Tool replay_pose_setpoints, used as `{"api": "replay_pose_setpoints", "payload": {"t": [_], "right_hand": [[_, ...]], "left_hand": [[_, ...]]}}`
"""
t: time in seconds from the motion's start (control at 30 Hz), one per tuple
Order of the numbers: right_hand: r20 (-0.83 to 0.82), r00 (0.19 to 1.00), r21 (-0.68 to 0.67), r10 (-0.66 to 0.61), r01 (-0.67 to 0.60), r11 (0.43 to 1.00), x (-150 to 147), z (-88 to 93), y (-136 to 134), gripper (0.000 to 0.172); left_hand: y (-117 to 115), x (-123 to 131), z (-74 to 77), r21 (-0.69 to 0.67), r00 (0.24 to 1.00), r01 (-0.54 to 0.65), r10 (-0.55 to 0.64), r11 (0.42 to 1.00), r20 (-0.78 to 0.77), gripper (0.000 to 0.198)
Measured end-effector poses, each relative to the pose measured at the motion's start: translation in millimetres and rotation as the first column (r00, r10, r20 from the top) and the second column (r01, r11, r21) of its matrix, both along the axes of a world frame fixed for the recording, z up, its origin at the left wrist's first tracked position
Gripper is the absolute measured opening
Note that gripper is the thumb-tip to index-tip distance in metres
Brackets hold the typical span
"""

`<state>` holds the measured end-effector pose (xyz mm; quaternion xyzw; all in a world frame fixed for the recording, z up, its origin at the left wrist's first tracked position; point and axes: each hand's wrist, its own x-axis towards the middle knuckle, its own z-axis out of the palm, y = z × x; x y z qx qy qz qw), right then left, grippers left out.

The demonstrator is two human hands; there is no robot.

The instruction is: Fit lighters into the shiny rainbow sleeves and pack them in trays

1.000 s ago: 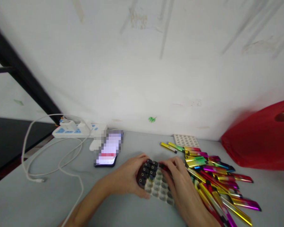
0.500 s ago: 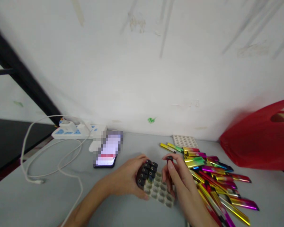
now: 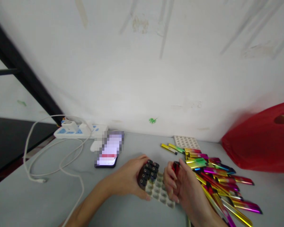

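Two hands are at work near the front edge of the grey bench (image 3: pixel 26 201). Our left hand (image 3: pixel 129 179) grips the left side of a pale tray w/ many small cells (image 3: pixel 159 194), fingers closed on its edge. In the tray's far-left corner approx. eight black-capped sticks (image 3: pixel 148 172) stand upright; the other cells are bare. Our right hand (image 3: pixel 180 186) is just beside the tray on the right, and its fingers (image 3: pixel 172 176) pinch one dark red stick (image 3: pixel 175 167), held upright above the tray.

Right of the hand lies a pile of shiny coloured sticks (image 3: pixel 215 183), yellow, pink, green etc. Farther, a second pale tray (image 3: pixel 186 142) lies near the wall. At left-centre is a phone (image 3: pixel 109 154), then a white power strip (image 3: pixel 80 130) w/ white cable (image 3: pixel 49 160). At far right sits a red plastic bag (image 3: pixel 260 142).
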<state>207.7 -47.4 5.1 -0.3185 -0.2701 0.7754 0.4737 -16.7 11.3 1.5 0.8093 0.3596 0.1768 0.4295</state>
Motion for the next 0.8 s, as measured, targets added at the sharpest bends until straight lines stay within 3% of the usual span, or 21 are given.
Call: {"api": "replay_pose_setpoints", "payload": {"t": [0.47,0.8], "right_hand": [[-0.052,0.997,-0.058,0.062,-0.065,0.996,3.2,-10.9,-1.2,0.062],[0.137,0.989,-0.017,0.05,-0.048,0.999,3.1,-29.3,-6.7,0.056]], "left_hand": [[-2.8,2.1,0.4,0.012,0.998,-0.058,0.058,0.998,-0.021,0.069],[-3.6,3.1,2.1,0.007,0.998,-0.061,0.062,0.998,-0.018,0.071]]}}
